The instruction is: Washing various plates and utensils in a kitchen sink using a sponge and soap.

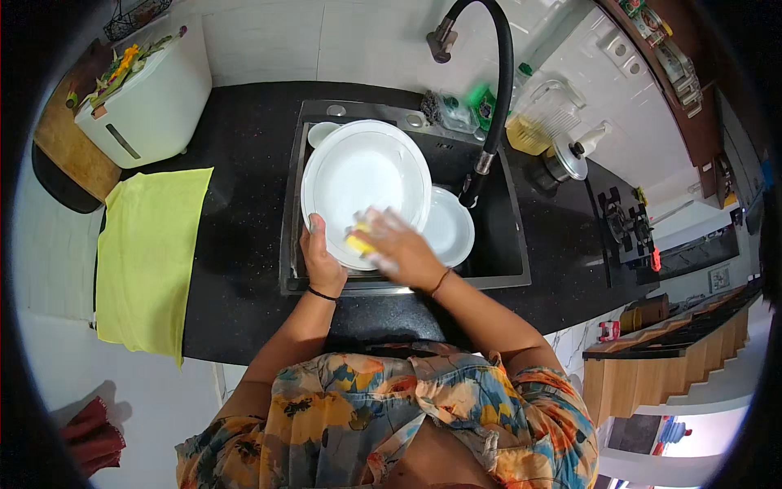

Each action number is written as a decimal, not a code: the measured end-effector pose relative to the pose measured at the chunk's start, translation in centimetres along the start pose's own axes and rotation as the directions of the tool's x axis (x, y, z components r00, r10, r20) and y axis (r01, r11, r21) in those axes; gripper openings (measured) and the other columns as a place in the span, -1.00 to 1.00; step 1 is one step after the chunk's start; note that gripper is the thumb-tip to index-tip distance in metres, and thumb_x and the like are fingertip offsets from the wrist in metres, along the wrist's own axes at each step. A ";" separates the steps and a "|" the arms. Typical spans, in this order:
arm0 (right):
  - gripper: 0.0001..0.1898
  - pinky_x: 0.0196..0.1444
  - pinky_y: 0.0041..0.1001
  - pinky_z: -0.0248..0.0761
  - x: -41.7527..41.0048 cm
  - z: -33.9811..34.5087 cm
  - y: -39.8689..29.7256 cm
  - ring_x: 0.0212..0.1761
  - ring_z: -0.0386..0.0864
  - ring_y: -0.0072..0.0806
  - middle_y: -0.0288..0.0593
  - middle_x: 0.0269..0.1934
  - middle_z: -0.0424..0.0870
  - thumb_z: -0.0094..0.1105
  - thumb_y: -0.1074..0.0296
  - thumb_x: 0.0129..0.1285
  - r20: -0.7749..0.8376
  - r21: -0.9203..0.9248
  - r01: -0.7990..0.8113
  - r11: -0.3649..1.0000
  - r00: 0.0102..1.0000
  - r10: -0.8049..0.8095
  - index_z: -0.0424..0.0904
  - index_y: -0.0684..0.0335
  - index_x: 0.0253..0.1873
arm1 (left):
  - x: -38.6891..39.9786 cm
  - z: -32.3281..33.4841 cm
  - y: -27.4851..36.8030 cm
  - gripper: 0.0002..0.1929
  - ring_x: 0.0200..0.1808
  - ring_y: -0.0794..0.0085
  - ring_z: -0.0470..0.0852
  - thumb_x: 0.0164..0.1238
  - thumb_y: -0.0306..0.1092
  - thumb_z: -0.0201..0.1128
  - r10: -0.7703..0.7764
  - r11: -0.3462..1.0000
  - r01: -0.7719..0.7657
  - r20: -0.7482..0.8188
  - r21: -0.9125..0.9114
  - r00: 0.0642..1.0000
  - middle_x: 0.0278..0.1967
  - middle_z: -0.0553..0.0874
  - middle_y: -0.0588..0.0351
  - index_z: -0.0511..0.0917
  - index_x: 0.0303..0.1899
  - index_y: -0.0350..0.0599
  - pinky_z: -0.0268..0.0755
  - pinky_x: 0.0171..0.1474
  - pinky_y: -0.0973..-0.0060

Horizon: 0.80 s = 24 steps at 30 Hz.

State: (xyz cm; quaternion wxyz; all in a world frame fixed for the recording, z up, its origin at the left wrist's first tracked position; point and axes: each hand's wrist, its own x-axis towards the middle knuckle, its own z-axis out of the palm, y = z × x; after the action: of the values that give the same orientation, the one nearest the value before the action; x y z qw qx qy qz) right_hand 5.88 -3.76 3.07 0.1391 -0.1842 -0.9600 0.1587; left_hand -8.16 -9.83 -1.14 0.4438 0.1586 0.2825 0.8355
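A large white plate (366, 171) is tilted up over the dark kitchen sink (495, 244). My left hand (322, 260) grips its lower left rim, thumb on the face. Against the lower part of the plate, my right hand (400, 247) holds a yellow sponge (359, 239); both are blurred, with white suds on the fingers. A smaller white dish (449, 229) lies in the sink to the right, partly covered by the plate. Behind the plate's upper left edge shows a white cup or bowl (322, 132).
A black flexible faucet (504, 73) arches over the sink's right side. Bottles (482, 110), a glass jug (544, 116) and a lidded metal pot (565, 160) stand at the back right. On the left are a yellow-green cloth (149, 257) and a white bin (153, 104) holding plant scraps.
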 end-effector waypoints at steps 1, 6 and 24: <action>-0.54 0.42 -0.15 -0.11 -0.3 -0.2 0.6 0.40 0.12 -0.08 -0.06 0.34 0.25 -0.03 0.16 0.30 -0.106 -0.156 -0.098 0.983 0.991 0.081 0.35 0.07 0.28 | 0.0 0.0 0.0 -0.50 0.04 0.35 0.52 0.44 -0.06 -0.03 0.012 1.000 -0.012 -0.016 -0.010 1.000 0.05 0.52 -0.04 0.34 0.16 -0.34 0.33 0.12 0.46; -0.65 0.22 -0.33 0.31 -1.4 -0.1 1.4 0.26 0.37 -0.21 -0.16 0.16 0.49 0.14 0.31 0.20 -0.018 -0.040 -0.091 0.995 0.996 0.090 0.53 0.05 0.12 | 0.1 0.4 0.1 -0.51 0.05 0.34 0.52 0.44 -0.08 -0.02 0.067 0.998 -0.067 -0.021 0.003 0.998 0.05 0.52 -0.03 0.34 0.16 -0.34 0.33 0.12 0.46; -0.75 0.05 -0.27 0.37 -0.5 -1.5 2.3 -0.06 0.57 -0.15 -0.01 -0.16 0.64 0.22 0.34 0.09 -0.272 -0.113 -0.255 0.960 0.937 0.217 0.63 0.17 -0.10 | 0.0 0.7 -0.4 -0.51 0.08 0.32 0.50 0.44 -0.08 -0.02 -0.015 0.999 0.013 -0.060 -0.032 0.998 0.07 0.50 -0.05 0.33 0.16 -0.34 0.34 0.12 0.43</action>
State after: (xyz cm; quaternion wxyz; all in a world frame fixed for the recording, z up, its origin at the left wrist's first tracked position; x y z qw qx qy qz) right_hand 7.55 -1.55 3.48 0.2282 -0.3270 -0.9137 0.0780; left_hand -7.54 -9.45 -0.82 0.4433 0.1241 0.2836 0.8412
